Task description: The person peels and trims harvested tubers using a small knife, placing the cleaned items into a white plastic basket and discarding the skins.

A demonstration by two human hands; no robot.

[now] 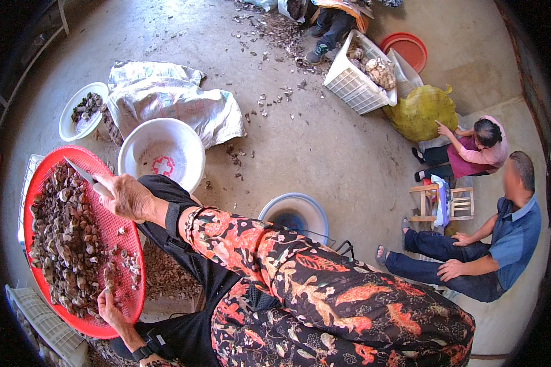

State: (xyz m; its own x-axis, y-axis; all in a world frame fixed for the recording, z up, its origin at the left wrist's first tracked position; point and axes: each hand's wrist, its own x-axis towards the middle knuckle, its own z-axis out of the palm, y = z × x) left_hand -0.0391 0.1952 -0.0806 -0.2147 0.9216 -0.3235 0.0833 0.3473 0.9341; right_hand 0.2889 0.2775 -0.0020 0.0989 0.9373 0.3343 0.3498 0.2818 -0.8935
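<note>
A round red plastic mesh tray [133, 257] lies before me, heaped with brown, lumpy pieces that look like dried mushrooms [64, 234]. My right hand [127, 197] is above the tray's upper right part, closed on a knife [81, 172] whose blade points to the upper left. At the tray's lower edge my left hand [110, 309] pinches a knobbly brown mushroom piece [109, 278] between thumb and fingers. Small pale cut bits [131, 264] lie on the mesh beside it.
Beyond my right hand stand a white basin [183, 142], a silvery woven sack [174, 103] and a smaller bowl [75, 130]. A grey-blue tub [319, 215] is near my arm. Two people sit at the right; another's legs show at the top, beside a white crate [358, 91]. Scraps litter the floor.
</note>
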